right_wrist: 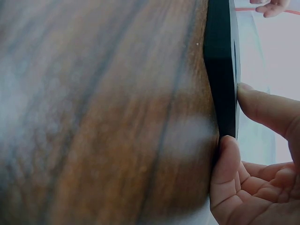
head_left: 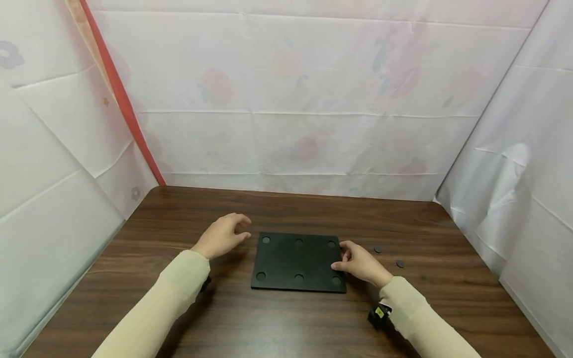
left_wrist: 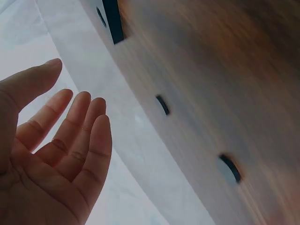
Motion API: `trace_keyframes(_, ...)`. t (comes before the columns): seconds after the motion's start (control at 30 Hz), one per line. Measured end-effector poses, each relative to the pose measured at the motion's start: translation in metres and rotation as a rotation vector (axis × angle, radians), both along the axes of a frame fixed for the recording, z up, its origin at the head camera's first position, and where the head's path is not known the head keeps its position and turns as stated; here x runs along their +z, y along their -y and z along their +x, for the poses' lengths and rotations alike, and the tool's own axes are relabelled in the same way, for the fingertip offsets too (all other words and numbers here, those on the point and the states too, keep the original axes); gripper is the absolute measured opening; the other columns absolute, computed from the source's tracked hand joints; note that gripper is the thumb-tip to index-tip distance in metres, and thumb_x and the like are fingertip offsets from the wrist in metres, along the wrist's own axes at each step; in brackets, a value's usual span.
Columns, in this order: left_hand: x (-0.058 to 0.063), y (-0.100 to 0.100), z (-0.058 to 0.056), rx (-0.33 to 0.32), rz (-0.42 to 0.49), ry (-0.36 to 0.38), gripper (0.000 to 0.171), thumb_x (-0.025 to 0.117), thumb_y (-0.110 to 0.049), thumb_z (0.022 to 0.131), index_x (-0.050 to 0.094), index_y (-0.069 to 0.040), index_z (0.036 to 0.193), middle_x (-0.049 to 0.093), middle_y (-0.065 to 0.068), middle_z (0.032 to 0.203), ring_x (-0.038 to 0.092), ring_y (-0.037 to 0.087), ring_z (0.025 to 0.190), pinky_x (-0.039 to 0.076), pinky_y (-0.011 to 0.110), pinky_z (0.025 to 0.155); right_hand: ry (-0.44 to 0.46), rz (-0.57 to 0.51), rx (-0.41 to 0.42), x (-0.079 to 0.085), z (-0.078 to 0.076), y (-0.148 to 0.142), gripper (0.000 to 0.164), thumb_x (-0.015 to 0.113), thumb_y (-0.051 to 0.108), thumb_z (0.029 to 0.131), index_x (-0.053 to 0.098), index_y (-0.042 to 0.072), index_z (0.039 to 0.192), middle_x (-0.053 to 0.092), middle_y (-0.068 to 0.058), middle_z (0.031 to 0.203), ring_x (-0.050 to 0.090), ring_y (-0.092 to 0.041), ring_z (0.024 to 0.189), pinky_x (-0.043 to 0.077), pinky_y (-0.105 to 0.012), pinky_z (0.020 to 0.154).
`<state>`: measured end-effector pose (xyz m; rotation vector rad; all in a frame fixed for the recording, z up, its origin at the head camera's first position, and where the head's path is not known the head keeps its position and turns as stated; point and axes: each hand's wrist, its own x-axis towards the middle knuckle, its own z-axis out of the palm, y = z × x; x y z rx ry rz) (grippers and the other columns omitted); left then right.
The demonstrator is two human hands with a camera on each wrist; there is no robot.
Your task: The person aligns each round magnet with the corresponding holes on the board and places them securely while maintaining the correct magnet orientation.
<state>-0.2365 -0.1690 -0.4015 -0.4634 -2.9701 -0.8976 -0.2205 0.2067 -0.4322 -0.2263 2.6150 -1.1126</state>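
Observation:
A flat black rectangular board (head_left: 297, 258) with several shallow round recesses lies on the table. My right hand (head_left: 362, 263) pinches its right edge: in the right wrist view the thumb (right_wrist: 267, 108) rests on the upper face and the index finger (right_wrist: 227, 161) is at the edge close to the tabletop. My left hand (head_left: 224, 234) hovers beside the board's far left corner, fingers relaxed and apart, holding nothing. To the right of the board lie two small dark discs, a farther disc (head_left: 378, 249) and a nearer disc (head_left: 400, 263).
The brown wood-grain table (head_left: 215, 318) runs back to a white patterned cloth (head_left: 286, 144). More white cloth hangs on both sides, with a red strip (head_left: 121, 94) at the back left corner. A small black device (head_left: 379, 316) sits at my right wrist.

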Motion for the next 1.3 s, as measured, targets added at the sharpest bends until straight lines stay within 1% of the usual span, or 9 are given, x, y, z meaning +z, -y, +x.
trace_keyframes(0.2,0.001,0.020,0.008,0.028,0.023,-0.009,0.040,0.068,-0.022,0.093,0.059,-0.008,0.130,0.064,0.012,0.124,0.064,0.026,0.106,0.054,0.046,0.087,0.004,0.006,0.003,0.000,-0.001,-0.001,0.068,0.075,0.020,0.088,0.042,-0.002,0.143,0.053,-0.006,0.078,0.045,-0.017,0.061,0.038,-0.029,0.056)
trace_keyframes(0.4,0.000,0.043,0.012,0.050,0.024,-0.025,0.042,0.068,-0.022,0.093,0.058,-0.006,0.131,0.062,0.014,0.126,0.064,0.029,0.107,0.054,0.048,0.086,-0.015,0.008,0.005,0.001,-0.001,-0.005,0.068,0.074,0.019,0.088,0.041,-0.003,0.142,0.053,-0.006,0.078,0.045,-0.017,0.062,0.037,-0.029,0.056)
trace_keyframes(0.57,-0.001,0.061,0.017,0.080,-0.005,-0.025,0.042,0.067,-0.023,0.094,0.058,-0.005,0.130,0.062,0.016,0.127,0.064,0.032,0.107,0.054,0.049,0.084,-0.016,0.000,0.013,0.001,-0.002,-0.005,0.068,0.074,0.019,0.088,0.041,-0.004,0.142,0.052,-0.006,0.078,0.045,-0.017,0.062,0.037,-0.029,0.056)
trace_keyframes(0.73,-0.005,0.076,0.022,0.090,-0.050,0.002,0.045,0.067,-0.025,0.094,0.057,-0.003,0.132,0.062,0.019,0.127,0.063,0.035,0.107,0.053,0.051,0.083,-0.010,0.005,0.018,0.001,-0.003,-0.003,0.068,0.074,0.019,0.088,0.041,-0.004,0.142,0.053,-0.006,0.078,0.045,-0.017,0.062,0.038,-0.029,0.057)
trace_keyframes(0.97,-0.010,0.086,0.022,0.082,-0.100,0.027,0.048,0.068,-0.025,0.093,0.057,0.000,0.132,0.061,0.022,0.129,0.061,0.041,0.113,0.050,0.056,0.088,-0.004,0.005,0.011,0.000,-0.003,-0.003,0.067,0.075,0.020,0.087,0.042,-0.002,0.142,0.053,-0.005,0.078,0.045,-0.017,0.062,0.037,-0.028,0.057)
trace_keyframes(1.17,-0.013,0.089,0.020,0.076,-0.131,0.062,0.047,0.069,-0.023,0.091,0.058,0.002,0.130,0.064,0.022,0.122,0.064,0.034,0.104,0.053,0.052,0.084,-0.003,0.005,0.016,-0.001,-0.003,-0.001,0.067,0.075,0.020,0.088,0.042,-0.003,0.142,0.052,-0.006,0.078,0.045,-0.017,0.062,0.037,-0.028,0.056)
trace_keyframes(1.3,-0.016,0.090,0.021,0.076,-0.131,0.082,0.046,0.070,-0.022,0.091,0.059,0.004,0.128,0.065,0.021,0.120,0.064,0.034,0.105,0.052,0.053,0.085,-0.003,0.018,0.018,-0.001,-0.003,0.000,0.068,0.075,0.021,0.088,0.042,-0.002,0.142,0.053,-0.005,0.078,0.045,-0.016,0.061,0.037,-0.027,0.056)
